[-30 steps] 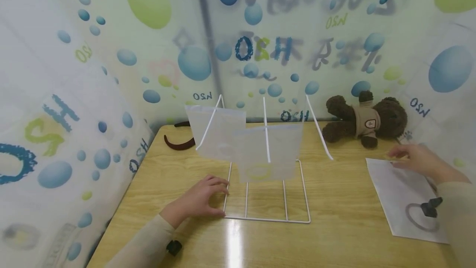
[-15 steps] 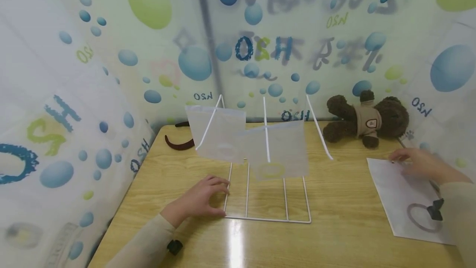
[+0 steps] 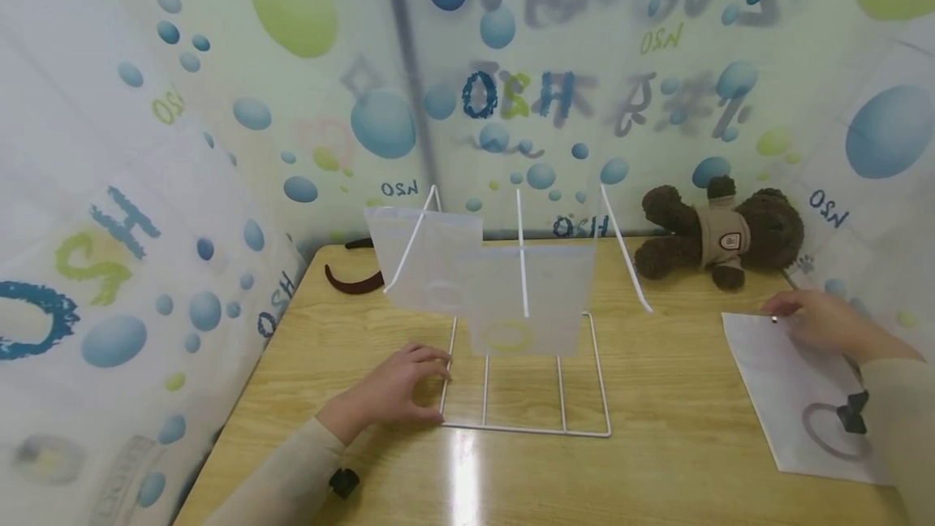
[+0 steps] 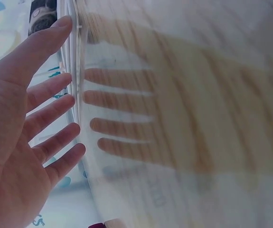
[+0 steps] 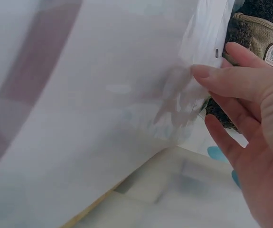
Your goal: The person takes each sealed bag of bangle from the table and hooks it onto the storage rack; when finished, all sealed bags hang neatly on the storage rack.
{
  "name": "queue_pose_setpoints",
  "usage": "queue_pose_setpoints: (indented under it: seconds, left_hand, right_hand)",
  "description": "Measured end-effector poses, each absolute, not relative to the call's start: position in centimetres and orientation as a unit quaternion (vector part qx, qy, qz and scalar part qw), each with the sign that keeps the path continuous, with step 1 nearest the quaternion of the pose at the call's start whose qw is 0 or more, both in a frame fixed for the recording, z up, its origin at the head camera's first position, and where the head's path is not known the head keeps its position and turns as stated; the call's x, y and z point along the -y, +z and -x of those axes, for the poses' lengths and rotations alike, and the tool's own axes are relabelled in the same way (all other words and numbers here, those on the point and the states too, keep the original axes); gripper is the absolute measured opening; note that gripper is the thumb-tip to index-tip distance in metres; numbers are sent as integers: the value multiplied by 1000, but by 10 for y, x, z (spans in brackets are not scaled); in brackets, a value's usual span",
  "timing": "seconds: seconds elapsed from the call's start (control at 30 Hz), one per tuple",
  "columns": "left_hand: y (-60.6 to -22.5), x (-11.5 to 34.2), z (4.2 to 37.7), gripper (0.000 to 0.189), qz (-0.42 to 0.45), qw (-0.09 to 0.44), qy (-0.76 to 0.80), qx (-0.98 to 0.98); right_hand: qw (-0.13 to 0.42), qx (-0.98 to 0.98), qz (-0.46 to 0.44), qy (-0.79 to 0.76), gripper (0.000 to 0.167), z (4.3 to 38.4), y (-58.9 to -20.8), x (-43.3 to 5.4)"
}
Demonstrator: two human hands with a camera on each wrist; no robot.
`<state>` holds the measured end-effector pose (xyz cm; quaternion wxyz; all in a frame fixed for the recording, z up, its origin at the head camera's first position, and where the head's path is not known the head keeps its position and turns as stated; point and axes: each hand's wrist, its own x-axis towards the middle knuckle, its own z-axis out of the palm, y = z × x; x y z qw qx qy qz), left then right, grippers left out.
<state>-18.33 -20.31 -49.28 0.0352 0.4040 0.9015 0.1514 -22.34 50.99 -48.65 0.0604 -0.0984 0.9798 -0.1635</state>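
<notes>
A white wire rack (image 3: 526, 430) stands in mid-table, two frosted bags on its arms. The left hanging bag (image 3: 416, 254) has a faint ring shape in it; the front hanging bag (image 3: 548, 291) shows a yellowish ring. My left hand (image 3: 390, 388) rests at the rack's left base wire, its fingers (image 4: 62, 161) nearly straight in the left wrist view. At the right, a frosted zip bag (image 3: 767, 396) lies flat with a dull purplish ring (image 3: 812, 437) inside. My right hand (image 3: 825, 323) pinches its top edge, thumb (image 5: 210, 76) on the near face and index finger beyond the edge.
A brown teddy bear (image 3: 723, 234) in a beige top lies at the back right of the wooden table (image 3: 329, 355). Dark brown curved pieces (image 3: 354, 282) lie at the back left. Printed curtains (image 3: 292, 128) enclose the table on several sides.
The front hanging bag has swung to the right and back. My right hand has moved slightly along the flat bag's top edge, and that bag has shifted a little. My left hand has stayed put.
</notes>
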Motion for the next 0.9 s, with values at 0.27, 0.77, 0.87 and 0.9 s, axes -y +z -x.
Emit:
queue_pose_setpoints:
  seconds: [0.27, 0.77, 0.87, 0.9]
  left_hand:
    - [-494, 203, 184, 55, -398, 44, 150, -904]
    - [-495, 203, 184, 56, -404, 35, 153, -901]
    - [-494, 203, 184, 56, -405, 31, 159, -900]
    - [-494, 203, 184, 56, -406, 30, 160, -899]
  right_hand:
    - [72, -979, 60, -183, 36, 221, -479, -512]
    - [68, -981, 55, -173, 24, 212, -474, -508]
    - [62, -980, 55, -179, 25, 210, -474, -508]
    - [60, -980, 57, -180, 26, 209, -475, -508]
